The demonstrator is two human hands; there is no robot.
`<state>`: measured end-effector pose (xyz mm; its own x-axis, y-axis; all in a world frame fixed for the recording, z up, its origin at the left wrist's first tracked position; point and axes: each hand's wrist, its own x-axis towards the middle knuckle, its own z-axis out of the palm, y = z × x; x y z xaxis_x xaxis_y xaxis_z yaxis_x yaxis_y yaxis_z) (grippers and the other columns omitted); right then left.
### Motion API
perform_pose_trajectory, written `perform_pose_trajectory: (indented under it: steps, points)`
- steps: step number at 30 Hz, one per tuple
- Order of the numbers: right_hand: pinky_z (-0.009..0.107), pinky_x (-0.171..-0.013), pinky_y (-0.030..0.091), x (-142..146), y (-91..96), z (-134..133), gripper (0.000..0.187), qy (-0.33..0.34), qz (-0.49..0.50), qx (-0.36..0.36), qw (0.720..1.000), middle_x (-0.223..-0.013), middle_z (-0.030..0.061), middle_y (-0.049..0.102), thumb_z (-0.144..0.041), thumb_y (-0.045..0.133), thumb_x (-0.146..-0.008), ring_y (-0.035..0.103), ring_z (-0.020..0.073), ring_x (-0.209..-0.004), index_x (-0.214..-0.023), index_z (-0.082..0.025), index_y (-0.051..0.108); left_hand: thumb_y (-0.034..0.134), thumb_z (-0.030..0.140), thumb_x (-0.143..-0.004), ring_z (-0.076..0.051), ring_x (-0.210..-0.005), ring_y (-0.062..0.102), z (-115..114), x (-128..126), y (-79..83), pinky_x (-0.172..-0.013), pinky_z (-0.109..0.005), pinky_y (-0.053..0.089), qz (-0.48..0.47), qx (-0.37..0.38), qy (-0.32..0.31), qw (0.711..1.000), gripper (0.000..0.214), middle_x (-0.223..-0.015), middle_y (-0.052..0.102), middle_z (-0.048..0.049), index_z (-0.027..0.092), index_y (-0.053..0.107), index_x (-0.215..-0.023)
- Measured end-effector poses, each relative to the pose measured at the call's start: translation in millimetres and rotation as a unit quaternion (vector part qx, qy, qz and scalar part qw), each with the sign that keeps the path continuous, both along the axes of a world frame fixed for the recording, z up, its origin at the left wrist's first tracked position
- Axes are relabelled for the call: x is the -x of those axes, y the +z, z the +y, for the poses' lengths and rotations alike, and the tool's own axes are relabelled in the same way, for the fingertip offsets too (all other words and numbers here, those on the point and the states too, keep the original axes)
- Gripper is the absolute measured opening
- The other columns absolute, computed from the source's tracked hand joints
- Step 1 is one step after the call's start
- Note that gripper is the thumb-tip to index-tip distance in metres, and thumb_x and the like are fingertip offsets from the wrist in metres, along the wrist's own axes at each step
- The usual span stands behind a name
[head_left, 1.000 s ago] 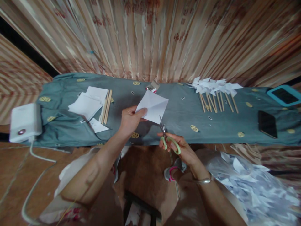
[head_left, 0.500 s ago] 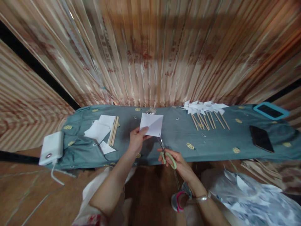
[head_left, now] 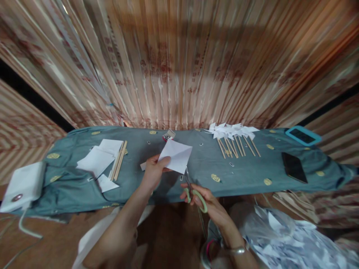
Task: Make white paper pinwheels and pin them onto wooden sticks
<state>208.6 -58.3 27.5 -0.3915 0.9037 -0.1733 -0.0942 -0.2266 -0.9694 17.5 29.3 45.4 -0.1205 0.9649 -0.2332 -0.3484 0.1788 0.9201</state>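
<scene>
My left hand pinches a creased white paper square by its left corner and holds it up over the teal cloth-covered table. Just below and to the right, my right hand grips green-handled scissors, whose blades point up at the paper's lower edge. A stack of white paper sheets lies to the left, beside several wooden sticks. Finished paper pinwheels on sticks lie at the back right.
A black phone and a blue-cased device lie on the table's right end. A white box with a cable sits at the left end. A clear bag of paper scraps rests at lower right. Striped curtains hang behind.
The view shifted, so the table sits a little lower and to the left. The paper has turned slightly in my left hand, and the scissors stay at its lower edge.
</scene>
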Motion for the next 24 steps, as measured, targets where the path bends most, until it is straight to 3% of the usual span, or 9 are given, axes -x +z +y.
perform_pose_trajectory:
  steps: [4, 9, 24]
  points:
    - [0.033, -0.073, 0.050, 2, -3.5, 1, 0.064, 0.001, -0.007, 0.008, 1.000, -0.093, 0.0069, 0.069, -0.067, 0.067, -0.073, 0.058, 0.0180, -0.078, -0.117, -0.021, 0.068, 0.079, 0.036, -0.051, -0.016, -0.054, 0.061, -1, 2, -9.9, -0.048, -0.026, 0.051, 0.055, -0.005, -0.023, 0.998, 0.030, -0.061, 0.068, 0.0002, 0.014, 0.072, -0.071]
    - [0.030, -0.070, 0.050, 7, -9.6, 3, 0.062, -0.010, -0.016, 0.024, 1.000, -0.088, 0.0058, 0.067, -0.064, 0.069, -0.074, 0.056, 0.0150, -0.075, -0.116, -0.019, 0.068, 0.076, 0.037, -0.054, -0.017, -0.057, 0.062, -2, 2, -17.3, -0.050, -0.028, 0.054, 0.054, 0.002, -0.033, 0.998, 0.032, -0.064, 0.069, -0.0002, 0.013, 0.071, -0.075]
    - [0.025, -0.065, 0.046, 11, -16.7, 5, 0.055, -0.018, -0.021, 0.036, 0.999, -0.079, 0.0025, 0.065, -0.059, 0.074, -0.072, 0.053, 0.0114, -0.068, -0.109, -0.019, 0.070, 0.073, 0.035, -0.055, -0.017, -0.058, 0.062, -4, 2, -15.8, -0.050, -0.028, 0.053, 0.055, -0.002, -0.020, 0.998, 0.030, -0.062, 0.067, 0.0011, 0.013, 0.070, -0.074]
